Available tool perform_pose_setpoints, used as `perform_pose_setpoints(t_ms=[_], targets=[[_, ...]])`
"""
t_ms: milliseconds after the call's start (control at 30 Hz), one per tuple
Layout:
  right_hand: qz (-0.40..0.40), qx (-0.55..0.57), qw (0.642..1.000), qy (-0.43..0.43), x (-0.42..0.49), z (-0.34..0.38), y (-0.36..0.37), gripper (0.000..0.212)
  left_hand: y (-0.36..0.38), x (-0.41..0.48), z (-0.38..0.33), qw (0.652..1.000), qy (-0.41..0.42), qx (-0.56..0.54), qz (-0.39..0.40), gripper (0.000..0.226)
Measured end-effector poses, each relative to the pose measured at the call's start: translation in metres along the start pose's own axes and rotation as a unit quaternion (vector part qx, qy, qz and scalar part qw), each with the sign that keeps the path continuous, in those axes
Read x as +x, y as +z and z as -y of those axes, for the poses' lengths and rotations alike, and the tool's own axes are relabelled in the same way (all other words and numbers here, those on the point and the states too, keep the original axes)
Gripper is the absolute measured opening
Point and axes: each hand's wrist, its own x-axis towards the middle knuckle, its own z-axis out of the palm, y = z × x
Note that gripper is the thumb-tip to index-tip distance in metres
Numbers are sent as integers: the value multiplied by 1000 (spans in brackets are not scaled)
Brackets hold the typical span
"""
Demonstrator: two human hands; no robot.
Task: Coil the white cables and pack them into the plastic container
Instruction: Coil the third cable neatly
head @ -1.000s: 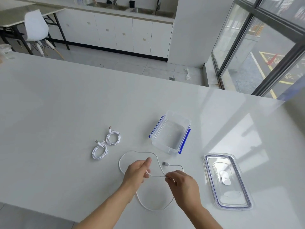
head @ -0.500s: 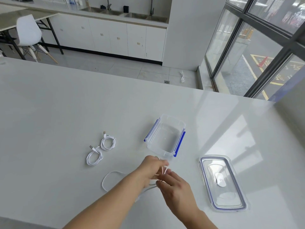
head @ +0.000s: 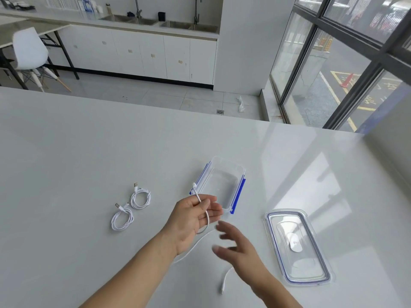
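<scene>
White cable (head: pixel 208 218) being coiled: left hand (head: pixel 191 218) pinches it, right hand (head: pixel 240 250) has fingers spread, empty; next, wrap the slack.

head view, high, angled down, close over table (head: pixel 89 152)

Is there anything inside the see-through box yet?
Empty. The plastic container shows only its clear bottom; its lid lies apart on the table, and two coiled cables lie outside it.

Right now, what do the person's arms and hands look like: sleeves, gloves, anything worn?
The left hand and right hand are bare. No sleeves, gloves, watch or rings show up to the frame edge. The right hand is motion-blurred.
</scene>
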Motion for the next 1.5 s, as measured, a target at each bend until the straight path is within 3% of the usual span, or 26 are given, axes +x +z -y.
perform_pose_setpoints(t_ms=[67,133,233,367,600,800,900,967,1033,1167,1300,1367,1433,1500], targets=[[83,205,975,13,2,19,15,33,11,-5,3,1000,3,6,10,22],[35,231,972,-7,1,26,23,31,15,-8,1,1000,8,-4,7,22],[-54,202,977,-44,2,21,24,30,11,-10,-7,997,-11,-82,1,33],[-66,107,988,-91,-1,13,18,13,7,-11,-16,979,-63,-191,-30,50],[-50,-83,974,-204,-3,3,-4,13,2,-8,-27,964,-31,-258,-62,33],[-29,-163,968,-189,-1,-7,-22,12,1,-10,-28,982,-10,-190,-5,31],[7,-96,991,-98,-1,-6,-27,15,3,-14,-28,990,18,-130,44,42],[49,-30,998,-27,0,-7,-37,30,2,-17,-34,992,21,-88,88,45],[74,-30,997,24,2,-5,-50,33,-1,-22,-41,990,10,-43,136,45],[44,-87,993,60,14,28,-74,27,0,-32,-46,963,-51,130,232,49],[-37,76,996,11,18,96,-81,27,11,-33,-32,903,-83,377,186,43],[-70,82,994,-35,11,120,-75,27,15,-33,-26,920,-65,363,134,38],[-107,68,988,-84,-3,130,-60,16,20,-31,-24,964,-47,246,92,40],[-128,61,983,-118,-18,131,-41,20,26,-31,-25,989,-41,115,88,45]])
